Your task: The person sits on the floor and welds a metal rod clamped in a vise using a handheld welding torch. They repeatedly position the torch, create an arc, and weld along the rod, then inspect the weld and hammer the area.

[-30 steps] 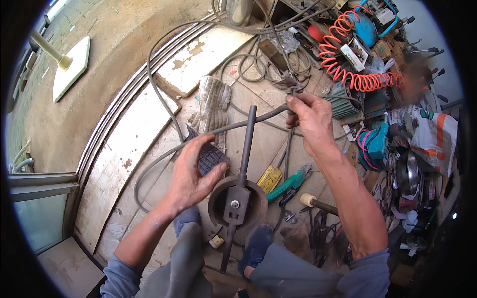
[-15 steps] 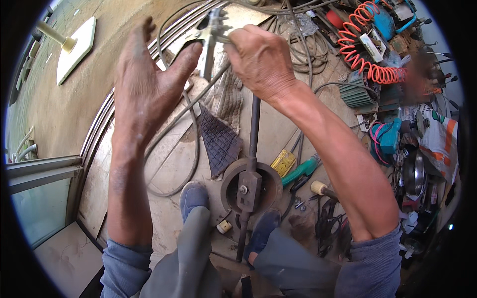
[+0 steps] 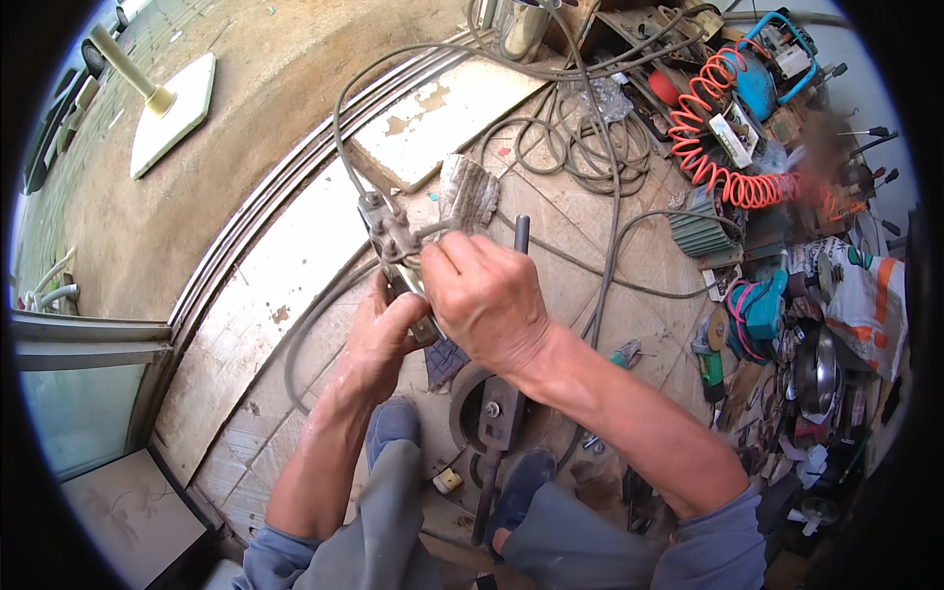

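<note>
Our left hand (image 3: 372,339) grips a metal clamp (image 3: 388,231), held beyond and left of the metal ring (image 3: 460,423); our right hand (image 3: 492,305) curls against the clamp, though we cannot tell what its fingers pinch. Beyond the ring lie coiled cables (image 3: 600,157).

metal tool (image 3: 390,228) partly behind the hands (image 3: 484,303)

Both hands, left (image 3: 372,339) and right (image 3: 487,305), bare; forearms likewise, up to the elbows. Sleeves (image 3: 723,546) blue-grey, soft cloth, bunched in folds near the elbow. Trousers (image 3: 385,506) grey, faintly greenish, loose-cut, creased along the leg. Shoes: left shoe (image 3: 393,425) dull blue-grey, rounded toe; right shoe (image 3: 523,484) darker navy. Sliver of bare right ankle (image 3: 501,539) above the shoe.
</note>
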{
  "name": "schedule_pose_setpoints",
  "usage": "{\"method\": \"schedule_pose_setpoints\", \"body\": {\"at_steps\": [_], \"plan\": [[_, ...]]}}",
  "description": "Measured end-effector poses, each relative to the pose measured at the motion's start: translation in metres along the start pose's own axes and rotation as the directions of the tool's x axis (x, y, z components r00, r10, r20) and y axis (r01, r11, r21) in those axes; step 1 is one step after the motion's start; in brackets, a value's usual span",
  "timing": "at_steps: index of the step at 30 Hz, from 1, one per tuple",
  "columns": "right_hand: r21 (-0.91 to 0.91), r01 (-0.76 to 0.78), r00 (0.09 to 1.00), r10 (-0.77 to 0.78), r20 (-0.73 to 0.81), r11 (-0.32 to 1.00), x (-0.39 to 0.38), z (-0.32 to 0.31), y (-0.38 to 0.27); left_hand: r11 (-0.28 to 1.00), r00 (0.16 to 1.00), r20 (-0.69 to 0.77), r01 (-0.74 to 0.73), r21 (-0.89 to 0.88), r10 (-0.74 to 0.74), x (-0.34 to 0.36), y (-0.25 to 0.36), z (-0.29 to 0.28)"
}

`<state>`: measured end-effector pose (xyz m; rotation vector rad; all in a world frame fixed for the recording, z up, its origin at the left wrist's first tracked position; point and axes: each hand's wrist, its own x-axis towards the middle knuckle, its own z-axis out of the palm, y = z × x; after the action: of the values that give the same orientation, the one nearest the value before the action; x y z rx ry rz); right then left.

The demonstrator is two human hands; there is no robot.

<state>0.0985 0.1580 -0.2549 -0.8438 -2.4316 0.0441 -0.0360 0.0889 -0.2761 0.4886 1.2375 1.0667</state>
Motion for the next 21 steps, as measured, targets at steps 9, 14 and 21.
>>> {"method": "schedule_pose_setpoints", "body": {"at_steps": [9, 14, 21], "plan": [[0.182, -0.233, 0.970, 0.241, -0.021, 0.955, -0.040, 0.011, -0.029, 0.970, 0.995, 0.005, -0.102, 0.222, 0.104, 0.003, -0.021, -0.010], [0.252, -0.504, 0.837, 0.539, -0.094, 0.826, -0.063, -0.013, -0.065, 0.723, 0.945, 0.123, -0.312, 0.616, 0.303, 0.014, -0.026, -0.042], [0.138, -0.819, 0.559, 0.829, -0.025, 0.556, -0.142, -0.018, -0.113, 0.249, 0.943, 0.325, -0.332, 0.910, 0.072, 0.042, 0.026, -0.052]]}}
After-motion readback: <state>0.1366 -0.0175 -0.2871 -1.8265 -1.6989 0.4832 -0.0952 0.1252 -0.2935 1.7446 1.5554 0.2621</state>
